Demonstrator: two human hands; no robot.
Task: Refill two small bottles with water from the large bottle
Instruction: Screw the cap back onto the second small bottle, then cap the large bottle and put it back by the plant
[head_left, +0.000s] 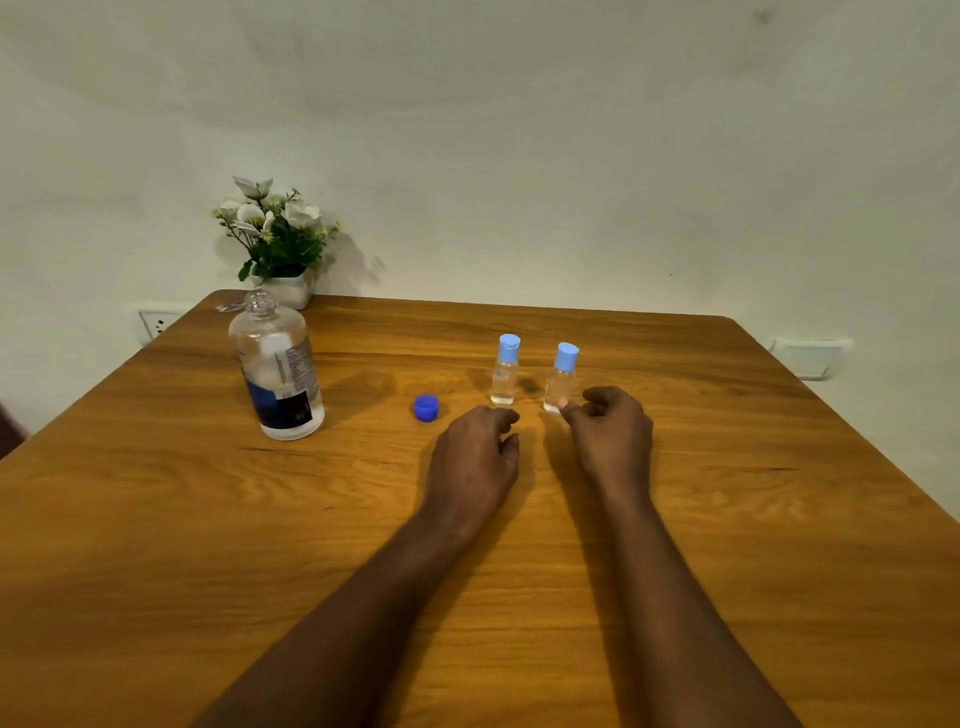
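wooden table (156, 519) | on it: large bottle (280, 374), blue cap (426, 407), two small bottles (505, 374) (561, 382), flower pot (291, 293)

Soft, even light, faint shadows, wide-angle bending at the edges.

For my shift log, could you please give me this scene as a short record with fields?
large bottle: upright, uncapped, left side of the table
blue cap: loose, between large and small bottles
left small bottle: upright, capped
right small bottle: upright, capped
left hand: loosely curled, holding nothing
right hand: fingertip at right small bottle's base; contact unclear
flower pot: far left corner
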